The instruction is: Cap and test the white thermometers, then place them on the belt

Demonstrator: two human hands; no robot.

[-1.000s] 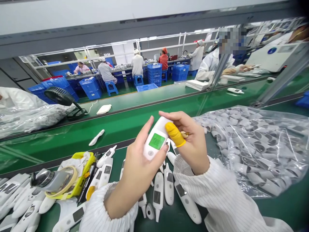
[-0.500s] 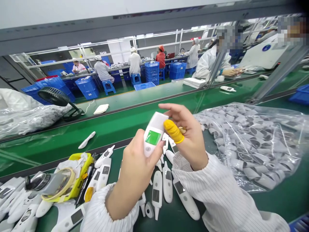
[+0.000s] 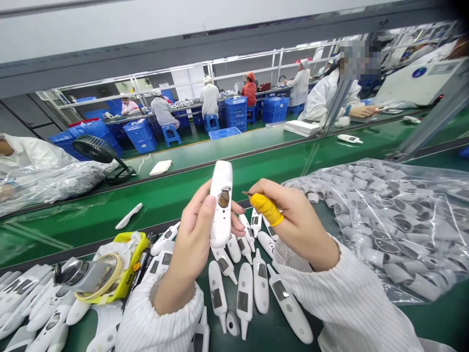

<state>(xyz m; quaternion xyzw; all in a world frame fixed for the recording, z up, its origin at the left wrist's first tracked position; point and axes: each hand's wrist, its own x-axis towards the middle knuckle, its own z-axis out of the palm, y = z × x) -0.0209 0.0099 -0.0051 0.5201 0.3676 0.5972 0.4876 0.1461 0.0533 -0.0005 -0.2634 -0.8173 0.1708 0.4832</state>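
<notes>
My left hand (image 3: pixel 198 230) is closed around a white ear thermometer (image 3: pixel 222 225), held upright above the bench. Its back faces me, and a round, brownish recess shows uncovered in the middle. To the right, my right hand (image 3: pixel 289 210) wears a yellow finger cot (image 3: pixel 266 209) on the thumb. Between that thumb and the index finger is a small, thin, dark piece (image 3: pixel 247 193), seen edge-on; its kind cannot be made out. The two hands are apart. Below them lie several more white thermometers (image 3: pixel 245 293) with dark screens, and a small white ring-shaped part (image 3: pixel 232 322).
A clear plastic bag (image 3: pixel 403 225) of white curved covers lies at right. On the left are a yellow basket (image 3: pixel 128 288), a clear jar (image 3: pixel 84 278) and more thermometers (image 3: pixel 51 313). Beyond the green conveyor (image 3: pixel 176 195) stands a black fan (image 3: pixel 97 149); co-workers sit farther back.
The thermometer has been turned over: its green-lit screen faced me before, now its back does. My right hand has moved off it, its spread fingers now pinched on the small dark piece.
</notes>
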